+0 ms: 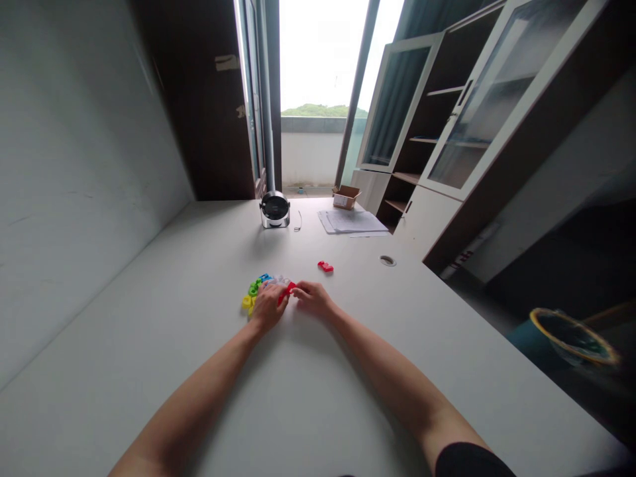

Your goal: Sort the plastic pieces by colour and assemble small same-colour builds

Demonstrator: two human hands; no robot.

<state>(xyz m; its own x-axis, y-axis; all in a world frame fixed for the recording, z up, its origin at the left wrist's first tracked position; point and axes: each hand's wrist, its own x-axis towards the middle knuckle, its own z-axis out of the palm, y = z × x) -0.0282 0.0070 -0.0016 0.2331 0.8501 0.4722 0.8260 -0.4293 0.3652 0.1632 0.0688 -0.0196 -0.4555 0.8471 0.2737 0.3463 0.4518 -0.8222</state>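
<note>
My left hand (269, 306) lies over the near side of a small pile, its fingers curled against a red plastic piece (291, 287). From the right, my right hand (313, 298) meets the same red piece with thumb and fingertips closed on its end. Around my left hand are yellow pieces (246, 302), green pieces (254, 287), blue pieces (265, 277) and whitish pieces (281, 280), partly covered by the fingers. Apart from the pile, another red piece (325, 267) rests farther out to the right. The exact shape of the pieces is too small to make out.
A white table (238, 404) spreads under both arms. Toward its far edge stand a round black-and-silver device (275, 208), a thin cord (299, 221), papers (355, 222) and an open cardboard box (346, 197). A cable hole (387, 261) sits right; a rimmed bin (571, 338) stands beyond the edge.
</note>
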